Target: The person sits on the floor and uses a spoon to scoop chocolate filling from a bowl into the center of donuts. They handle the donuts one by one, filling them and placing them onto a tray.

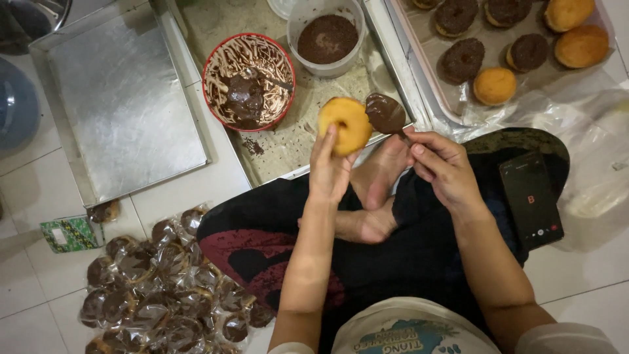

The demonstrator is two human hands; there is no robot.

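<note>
I judge doughnut (345,124) light, soft, easily dented; best held by rim, as left hand (329,169) pinches it from 6 o'clock, frame centre, over tray (288,147). Golden, plain, hole visible. Right hand (445,172) clamps chocolate-loaded spoon (386,114) at doughnut's 3 o'clock, touching edge; glaze slippery
</note>
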